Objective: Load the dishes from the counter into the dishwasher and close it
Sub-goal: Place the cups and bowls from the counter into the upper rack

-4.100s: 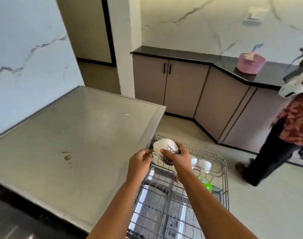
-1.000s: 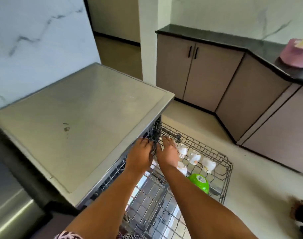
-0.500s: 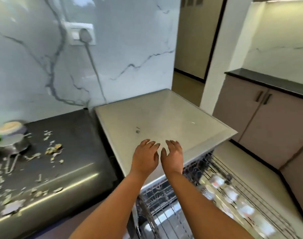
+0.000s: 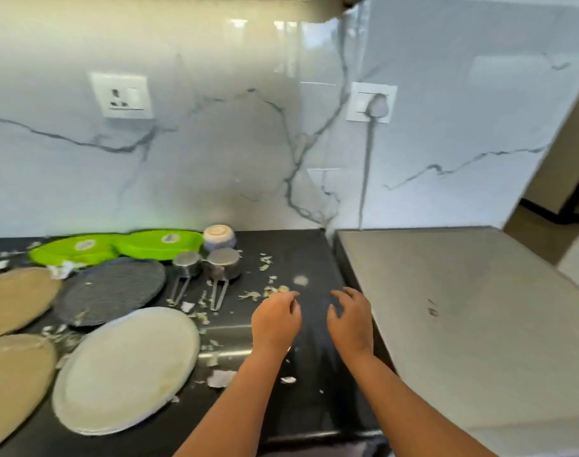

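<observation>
My view swung from dishwasher rack back to table (image 4: 307, 255). Left: plates (image 4: 126, 369), green trays (image 4: 116, 247), steel cups (image 4: 223, 262), bowl (image 4: 219, 237) still waiting. Centre: left hand (image 4: 275, 319), right hand (image 4: 349, 321), both empty, fingers loosely curled. More loading ahead.

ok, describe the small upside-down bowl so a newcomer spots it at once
Start at the black counter under the marble wall. At its back edge, just right of the green trays, sits the small bowl, upside down with its pale foot ring up. Unlike the two steel measuring cups in front, it is ceramic, rounded and has no handle.
</observation>
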